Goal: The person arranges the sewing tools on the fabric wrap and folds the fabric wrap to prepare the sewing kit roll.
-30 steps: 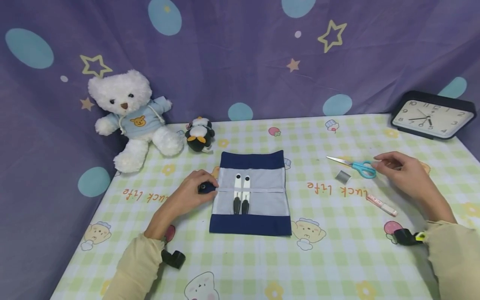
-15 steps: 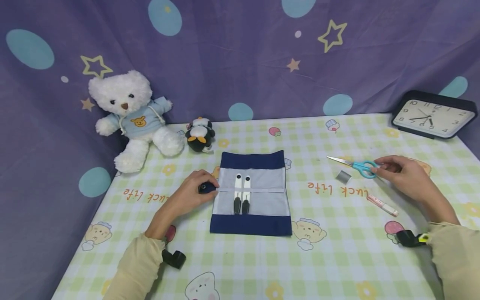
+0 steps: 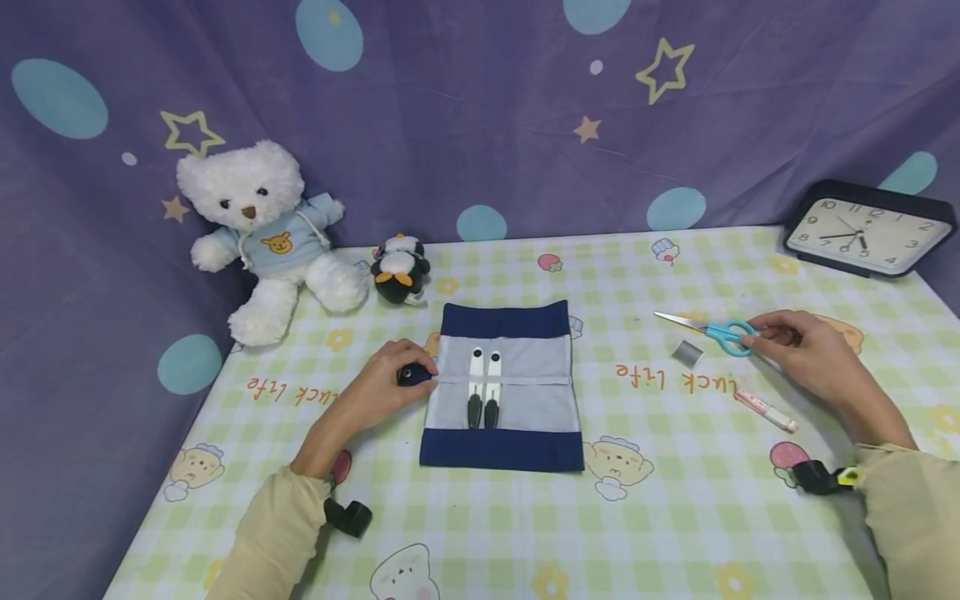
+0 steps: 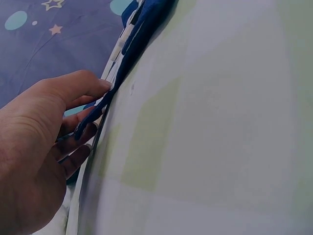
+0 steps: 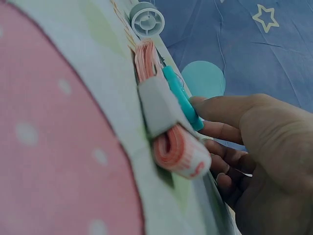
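A navy and grey fabric pouch (image 3: 501,450) lies unfolded on the table, two white tools with black ends (image 3: 483,387) held side by side under its middle band. The left hand (image 3: 386,375) pinches the dark tab (image 3: 414,376) at the pouch's left edge; the left wrist view shows thumb and fingers on the blue fabric (image 4: 142,36). Over at the right, the right hand (image 3: 813,354) pinches the turquoise handle of the scissors (image 3: 729,337), whose blades point left. In the right wrist view the thumb presses the turquoise handle (image 5: 181,95).
Beside the scissors lie a grey spool (image 3: 687,354) and a pink and white folded tape (image 3: 765,411). A white teddy bear (image 3: 277,242) and a penguin toy (image 3: 400,268) sit at the back left, a black clock (image 3: 866,233) at the back right. A purple curtain hangs behind.
The right hand has moved slightly down from its place a second ago, and its fingers have closed onto the scissors' handle. The left hand and the pouch have stayed where they were.
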### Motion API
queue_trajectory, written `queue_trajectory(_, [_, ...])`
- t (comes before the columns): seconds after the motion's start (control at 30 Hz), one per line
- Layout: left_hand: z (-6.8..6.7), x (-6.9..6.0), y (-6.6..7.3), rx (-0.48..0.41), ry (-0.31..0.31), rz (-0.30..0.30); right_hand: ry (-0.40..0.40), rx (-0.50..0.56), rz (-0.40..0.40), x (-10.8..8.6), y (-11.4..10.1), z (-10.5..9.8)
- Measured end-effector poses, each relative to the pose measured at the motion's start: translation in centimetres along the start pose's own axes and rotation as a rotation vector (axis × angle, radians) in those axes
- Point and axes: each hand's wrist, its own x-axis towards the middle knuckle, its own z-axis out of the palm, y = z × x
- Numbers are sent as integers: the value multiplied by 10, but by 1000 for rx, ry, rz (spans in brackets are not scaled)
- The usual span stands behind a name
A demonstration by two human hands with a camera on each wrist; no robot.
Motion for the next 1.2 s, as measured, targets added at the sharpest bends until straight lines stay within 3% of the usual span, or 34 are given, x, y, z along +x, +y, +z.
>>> queue_trajectory(0.6, [0,0,0,-8,-1,3,31,-8,-58,1,-1,5])
queue_trajectory(1.2, [0,-1,4,0,3,-12,72,49,-46,0,1,5])
